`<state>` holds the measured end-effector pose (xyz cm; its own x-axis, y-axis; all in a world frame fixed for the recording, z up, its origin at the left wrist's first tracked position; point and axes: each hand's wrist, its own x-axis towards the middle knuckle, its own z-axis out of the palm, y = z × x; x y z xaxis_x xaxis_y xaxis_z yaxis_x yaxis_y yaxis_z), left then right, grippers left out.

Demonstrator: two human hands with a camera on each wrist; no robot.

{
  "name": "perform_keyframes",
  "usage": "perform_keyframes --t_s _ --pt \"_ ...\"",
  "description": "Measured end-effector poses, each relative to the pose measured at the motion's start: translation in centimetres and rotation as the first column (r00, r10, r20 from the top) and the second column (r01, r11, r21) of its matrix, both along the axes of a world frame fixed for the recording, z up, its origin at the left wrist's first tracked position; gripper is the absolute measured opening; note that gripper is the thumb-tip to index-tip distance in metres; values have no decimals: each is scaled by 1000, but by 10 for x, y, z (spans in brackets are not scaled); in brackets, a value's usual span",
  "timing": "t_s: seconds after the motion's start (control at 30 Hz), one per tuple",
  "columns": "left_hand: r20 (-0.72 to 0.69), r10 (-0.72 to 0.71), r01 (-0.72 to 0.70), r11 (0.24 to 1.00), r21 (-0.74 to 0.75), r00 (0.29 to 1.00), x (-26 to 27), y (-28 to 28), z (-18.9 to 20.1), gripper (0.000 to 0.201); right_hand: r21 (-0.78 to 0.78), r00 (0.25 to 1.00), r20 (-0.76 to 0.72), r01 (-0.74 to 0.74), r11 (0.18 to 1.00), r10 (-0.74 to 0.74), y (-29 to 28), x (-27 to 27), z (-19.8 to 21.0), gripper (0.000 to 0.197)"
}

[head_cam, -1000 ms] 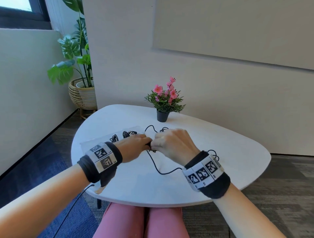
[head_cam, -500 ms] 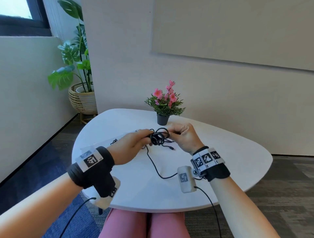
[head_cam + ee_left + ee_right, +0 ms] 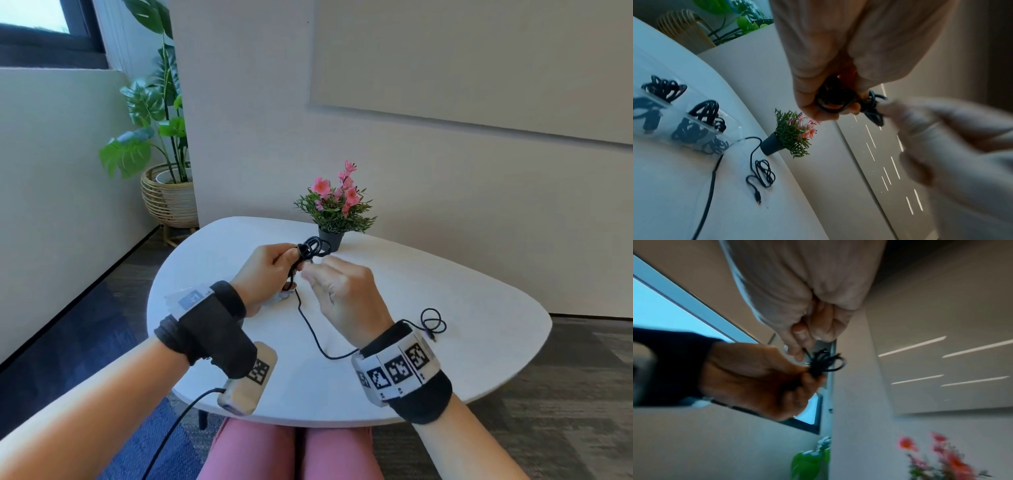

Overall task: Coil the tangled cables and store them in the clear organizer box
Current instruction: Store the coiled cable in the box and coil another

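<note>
Left hand (image 3: 265, 270): fingers pinch the black cable coil (image 3: 310, 248), lifted above the table.
Right hand (image 3: 342, 294): beside the coil, grip blurred, cannot tell.
Organizer box (image 3: 701, 129): left of the holding hand.
Advice: keep loops even, tail taut.

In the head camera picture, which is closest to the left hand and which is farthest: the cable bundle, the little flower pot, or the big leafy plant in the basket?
1. Cable bundle: held in the left hand.
2. Flower pot: just beyond it, on the table's far edge.
3. Leafy plant: farthest, on the floor at far left.
</note>
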<state>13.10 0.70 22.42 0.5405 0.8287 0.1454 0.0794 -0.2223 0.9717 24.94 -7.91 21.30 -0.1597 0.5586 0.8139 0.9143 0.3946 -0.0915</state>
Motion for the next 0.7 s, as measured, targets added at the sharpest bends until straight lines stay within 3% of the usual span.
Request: perform_keyframes --t_s 0.1,0.2,0.3,0.53,0.7 --pt "-25 9 -7 997 80 1000 -1 0 -4 28 -28 998 -50 -35 999 34 -4 -8 -1 13" --pt "5 40 -40 993 111 999 -4 -2 -5 24 -59 959 -267 -120 991 100 -9 -5 3 5" --pt "91 45 -51 996 67 995 -9 -5 -4 24 -118 884 -441 -226 967 153 -16 -8 6 10" --pt "264 59 -4 979 -202 963 -19 -10 -4 22 -128 912 -354 -266 955 207 -12 -5 -2 36" --pt "312 82 -22 981 -193 947 -20 -15 -8 17 -64 787 -535 -400 914 307 -9 -8 2 39"
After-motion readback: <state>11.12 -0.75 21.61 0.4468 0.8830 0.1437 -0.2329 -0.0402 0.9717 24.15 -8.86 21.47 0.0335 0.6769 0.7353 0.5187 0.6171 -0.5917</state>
